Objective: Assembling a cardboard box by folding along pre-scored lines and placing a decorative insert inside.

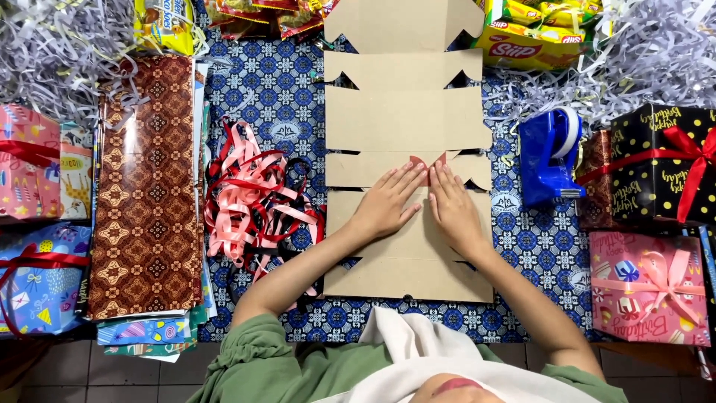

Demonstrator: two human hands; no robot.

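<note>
Flat brown cardboard box blank (406,119), unfolded lengthwise at centre of the patterned desk (298,97), far end reaching the snack packets (522,33). Probably light, stiff, creasing along scored folds; best taken at the side edges. Left hand (386,203) and right hand (451,205) open, flat, pressing mid-panel near small pink flaps (426,166).

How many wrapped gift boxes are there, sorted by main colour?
Pink boxes: 2, one at left, one at right
Blue box: 1
Black dotted box: 1
Total: 4. A dark red wrapped thing beside the tape dispenser is too hidden to count.
</note>
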